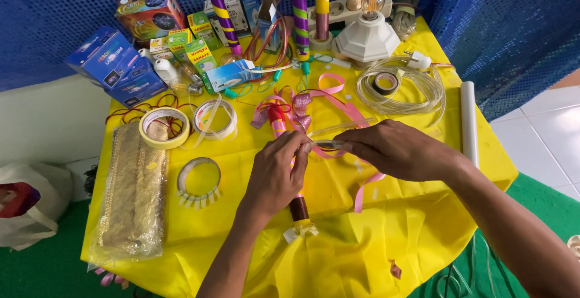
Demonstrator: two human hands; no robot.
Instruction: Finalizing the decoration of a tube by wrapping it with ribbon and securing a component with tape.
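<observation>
Both hands grip: my left hand clasps the pink ribbon-wrapped stick, my right hand pinches clear tape strip; keep it taut, I judge.

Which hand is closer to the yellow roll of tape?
Left. The left hand lies right of the yellow tape roll, a little below it. The right hand is farther off, beyond the left hand.

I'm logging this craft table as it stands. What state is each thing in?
Left hand: gripping the wrapped tube.
Right hand: pinching clear tape at the tube.
Bulb: in its white lamp base, unlit.
Yellow tape roll: lying flat.
Clear cable: coiled.
</observation>
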